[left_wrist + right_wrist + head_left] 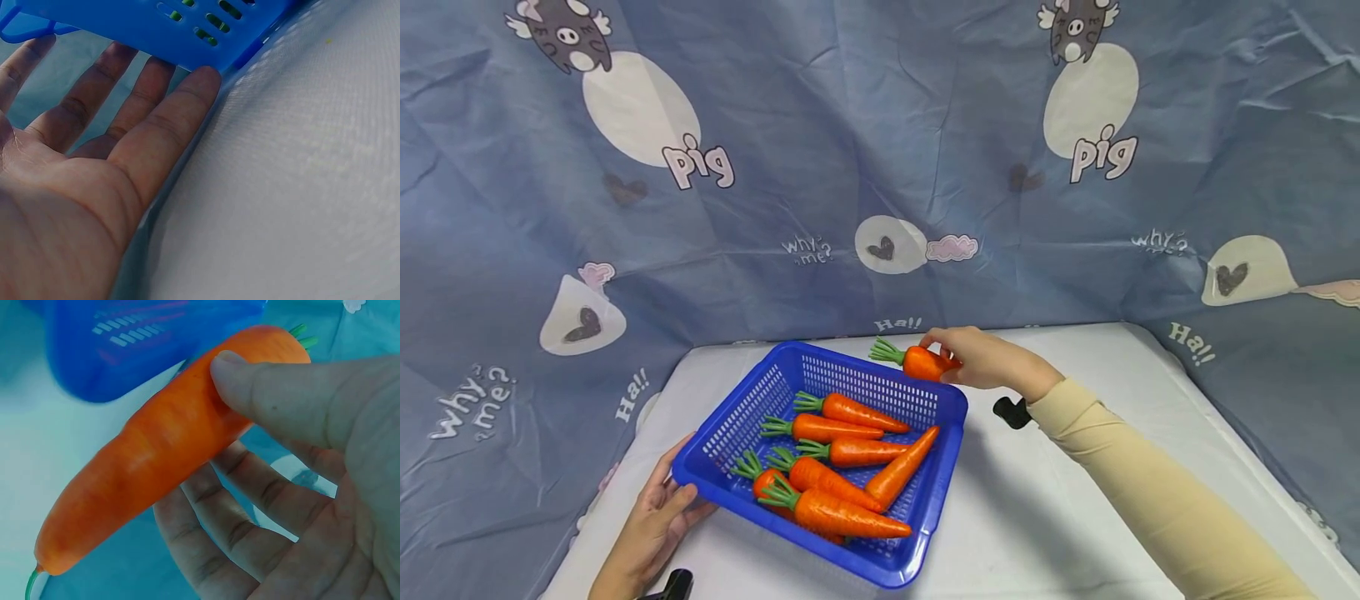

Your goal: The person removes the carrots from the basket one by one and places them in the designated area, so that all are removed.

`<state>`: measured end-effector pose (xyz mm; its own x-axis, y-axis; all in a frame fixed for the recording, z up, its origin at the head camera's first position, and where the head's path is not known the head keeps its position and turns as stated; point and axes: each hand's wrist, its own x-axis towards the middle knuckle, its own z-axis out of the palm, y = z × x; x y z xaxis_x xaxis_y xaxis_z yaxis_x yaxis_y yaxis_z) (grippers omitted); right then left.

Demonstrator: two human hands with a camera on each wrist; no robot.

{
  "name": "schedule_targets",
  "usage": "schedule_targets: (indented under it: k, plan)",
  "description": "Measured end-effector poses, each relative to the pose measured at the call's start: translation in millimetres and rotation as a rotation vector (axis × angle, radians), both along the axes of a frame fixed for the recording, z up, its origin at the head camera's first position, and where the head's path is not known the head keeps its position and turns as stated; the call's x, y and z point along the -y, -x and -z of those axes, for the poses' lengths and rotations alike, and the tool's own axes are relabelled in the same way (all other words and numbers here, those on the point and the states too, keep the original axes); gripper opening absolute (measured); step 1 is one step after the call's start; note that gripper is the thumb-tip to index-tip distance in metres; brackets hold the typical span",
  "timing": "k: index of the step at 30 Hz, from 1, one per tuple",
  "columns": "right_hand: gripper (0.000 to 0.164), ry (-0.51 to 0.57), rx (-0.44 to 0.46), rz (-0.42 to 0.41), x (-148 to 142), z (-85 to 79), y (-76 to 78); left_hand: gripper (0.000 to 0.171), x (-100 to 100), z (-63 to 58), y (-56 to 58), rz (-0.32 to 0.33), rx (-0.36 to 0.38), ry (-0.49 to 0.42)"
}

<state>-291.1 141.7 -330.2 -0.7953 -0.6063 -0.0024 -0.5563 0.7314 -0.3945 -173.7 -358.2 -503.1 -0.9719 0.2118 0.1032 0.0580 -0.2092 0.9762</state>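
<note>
A blue plastic basket (842,546) with slotted walls sits at the middle of the white table. Inside lie several orange carrots (850,512), most with green tops. At the basket's left corner is my left hand (658,521), its fingers extended against the outer wall; the left wrist view shows the fingertips (203,78) at the blue plastic. My right hand (973,357) pinches another carrot (923,363) by the far right rim, green top pointing left. In the right wrist view the thumb lies across this carrot (144,450), with fingers beneath it.
Blue cloth (820,167) printed with pigs and words hangs behind the white table (1045,517). A black strap piece (1012,412) shows below my right wrist, and another (679,585) by my left wrist.
</note>
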Motion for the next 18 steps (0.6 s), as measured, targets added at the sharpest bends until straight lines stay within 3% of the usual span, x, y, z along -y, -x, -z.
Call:
schedule_targets:
  k: [9, 18]
  plan:
    - [0.048, 0.005, 0.013, -0.005, -21, 0.5, 3.7, 0.062, 0, 1.6, -0.1, 0.020, -0.022, -0.024]
    - [0.048, 0.005, 0.037, 0.013, -43, 5.0, 6.6, 0.063, -2, 0.7, 0.1, -0.019, 0.004, 0.000]
